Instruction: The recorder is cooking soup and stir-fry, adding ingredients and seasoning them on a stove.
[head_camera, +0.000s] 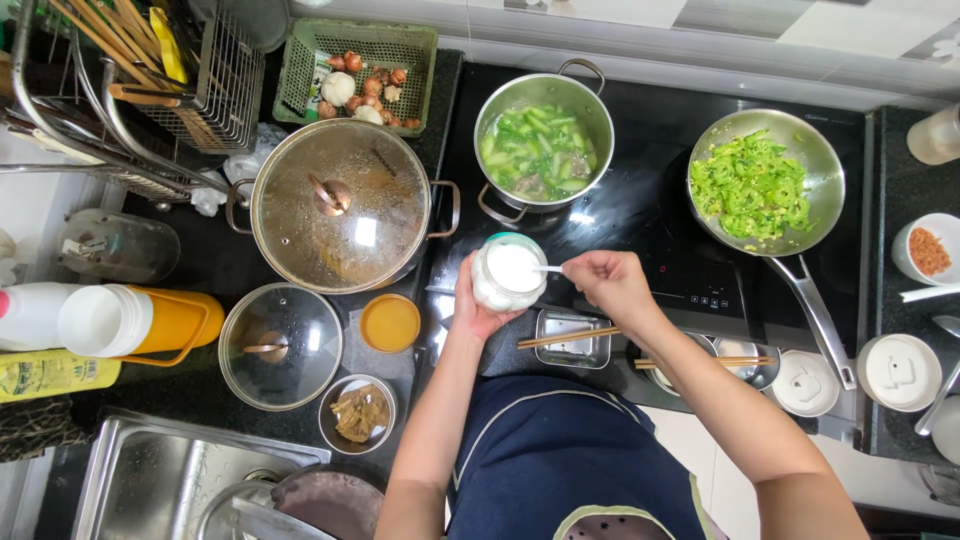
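My left hand (472, 305) holds a clear jar (508, 272) filled with white powder, tilted toward me above the black cooktop (640, 210). My right hand (607, 283) pinches the handle of a small white spoon (548, 268) whose bowl is dipped into the jar. Just beyond the jar stands a steel pot (543, 140) of green vegetables in broth. To the right sits a steel pan (765, 183) of chopped green vegetable mixed with yellow bits.
A large pot under a steamed glass lid (340, 205) stands left of the jar. A loose glass lid (280, 345), an orange sauce dish (390, 322), a steel tray with chopsticks (572, 340), a green basket of garlic and shallots (360, 70), bottles and a sink (170, 475) surround me.
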